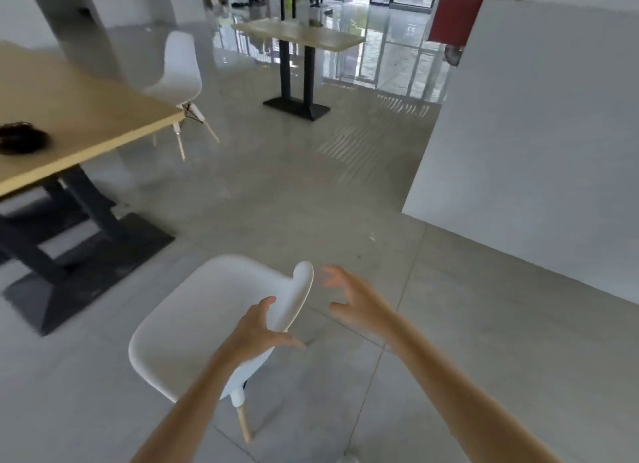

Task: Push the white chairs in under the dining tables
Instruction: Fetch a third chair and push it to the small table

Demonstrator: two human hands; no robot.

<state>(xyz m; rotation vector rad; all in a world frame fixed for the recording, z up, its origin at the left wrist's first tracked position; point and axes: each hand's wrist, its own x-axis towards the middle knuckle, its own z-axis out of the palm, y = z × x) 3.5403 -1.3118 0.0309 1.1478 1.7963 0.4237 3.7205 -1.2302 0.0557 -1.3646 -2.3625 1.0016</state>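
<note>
Nearest the camera, a white chair (193,328) stands on the grey tiled floor (449,376), well apart from any table, with its seat facing left toward the near dining table (69,117). The left hand (257,331) holds the near end of the backrest's top edge, thumb on the seat side and fingers reaching round the back. The right hand (349,300) hovers just beside the far end of the backrest, fingers spread and curved, touching nothing as far as the view shows. One pale wooden leg shows beneath the seat; the others are hidden.

To the left, the near dining table has a light wooden top on a dark base. A dark object (22,141) lies on the top; it is too blurred to identify. Beyond that table's far corner, a second white chair (178,72) stands just beside the edge, turned partly away and not tucked under.

Further back, a second dining table (301,34) stands on a dark pedestal before glass doors, with no chair visible at it.

Assessment: no chair in view is under a table. The near chair is held by one hand only and is judged to be at the start of its push. The second chair remains to be dealt with.
</note>
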